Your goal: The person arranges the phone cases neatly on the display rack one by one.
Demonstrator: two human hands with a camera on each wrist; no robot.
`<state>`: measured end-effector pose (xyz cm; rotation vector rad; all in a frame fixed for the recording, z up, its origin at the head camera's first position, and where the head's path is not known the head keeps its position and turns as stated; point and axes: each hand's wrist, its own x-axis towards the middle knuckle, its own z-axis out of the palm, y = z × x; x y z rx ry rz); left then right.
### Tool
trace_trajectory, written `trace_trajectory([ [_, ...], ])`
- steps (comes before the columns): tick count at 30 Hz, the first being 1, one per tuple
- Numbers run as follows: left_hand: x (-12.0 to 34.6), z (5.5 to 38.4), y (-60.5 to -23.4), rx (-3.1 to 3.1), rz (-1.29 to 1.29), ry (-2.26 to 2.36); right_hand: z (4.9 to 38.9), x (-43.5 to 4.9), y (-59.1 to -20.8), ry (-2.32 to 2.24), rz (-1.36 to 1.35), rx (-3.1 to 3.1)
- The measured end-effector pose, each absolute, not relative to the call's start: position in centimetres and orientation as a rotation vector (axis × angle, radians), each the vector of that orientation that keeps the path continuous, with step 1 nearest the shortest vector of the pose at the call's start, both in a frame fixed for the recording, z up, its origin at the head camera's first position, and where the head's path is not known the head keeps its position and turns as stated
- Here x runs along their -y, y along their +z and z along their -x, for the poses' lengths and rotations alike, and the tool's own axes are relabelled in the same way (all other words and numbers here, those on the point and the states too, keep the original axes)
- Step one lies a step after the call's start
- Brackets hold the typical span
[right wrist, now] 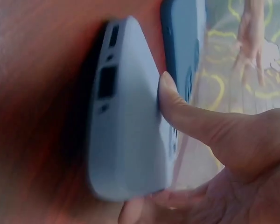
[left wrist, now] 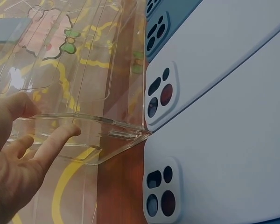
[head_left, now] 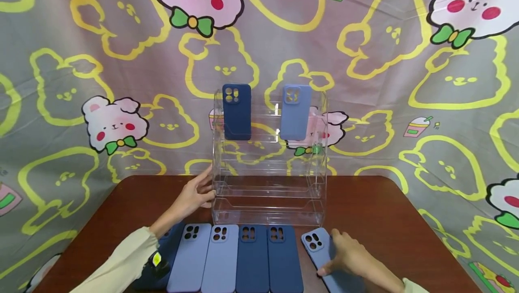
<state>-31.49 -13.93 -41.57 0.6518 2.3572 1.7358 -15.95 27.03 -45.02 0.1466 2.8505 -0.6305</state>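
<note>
A clear tiered display stand [head_left: 269,217] stands at the middle of the table. My left hand [head_left: 197,192] holds its left side edge, thumb and fingers about the clear panel in the left wrist view. At the front right, my right hand [head_left: 348,253] grips a light blue phone case [head_left: 318,244] across its width, thumb on one long edge and fingers at the other. That case lies tilted, its bottom end with port cutouts facing the right wrist camera. On the stand's upper tier lean a dark blue case [head_left: 237,115] and a light blue case [head_left: 296,115].
Along the table front lies a row of cases: two light blue ones [head_left: 220,257], two dark blue ones [head_left: 285,259], and another dark blue case [head_left: 175,243] partly under my left forearm. A patterned cloth [head_left: 365,126] hangs behind the brown table [head_left: 373,207].
</note>
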Motion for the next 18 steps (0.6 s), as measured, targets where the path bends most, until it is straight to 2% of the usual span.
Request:
trace_trajectory([
  [6,13.6,31.5,-41.6,-2.343,-0.652,1.750,18.0,-31.7,-47.4,-0.881,0.002,-2.750],
  [12,13.7,31.3,-41.7,-2.358,-0.631,1.747,18.3,-33.3,-46.1,-1.191,0.165,-2.384],
  [18,13.9,31.4,-41.4,-2.376,-0.624,1.728,17.9,-33.6,-45.1,-1.422,0.215,-2.181],
])
